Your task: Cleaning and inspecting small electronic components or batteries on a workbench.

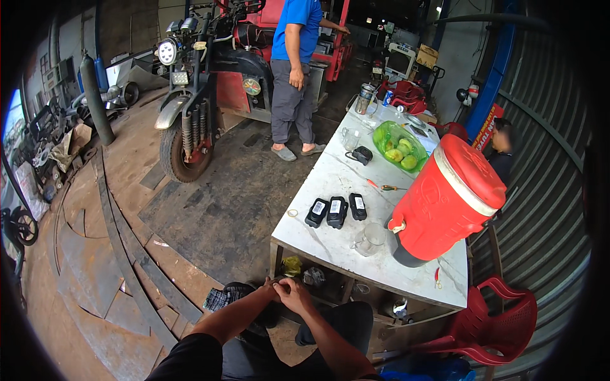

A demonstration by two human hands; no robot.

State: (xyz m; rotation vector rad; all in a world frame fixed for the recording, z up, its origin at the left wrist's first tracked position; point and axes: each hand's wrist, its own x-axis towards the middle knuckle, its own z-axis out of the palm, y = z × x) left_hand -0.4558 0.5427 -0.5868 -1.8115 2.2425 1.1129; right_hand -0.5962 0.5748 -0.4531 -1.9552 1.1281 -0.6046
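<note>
My two hands meet in front of my lap, just off the near left corner of the white marbled table (305, 238). The right hand (293, 295) has its fingers curled in against the left hand (272, 284) near its wrist. Whatever lies between those fingers is too small to make out. Most of the left hand's fingers are hidden. On the tabletop beyond sit three black cases with white labels, the left one (316, 213), the middle one (337, 211) and the right one (358, 206). A glass mug (369, 240) stands close to them.
A big red drink cooler (450, 197) stands at the table's right. Behind it lies a green bag of fruit (399, 147). A red plastic chair (489, 320) is at the near right. Metal strips (136, 254) lie on the left floor. Someone in blue (295, 70) stands beside a three-wheeler (190, 101).
</note>
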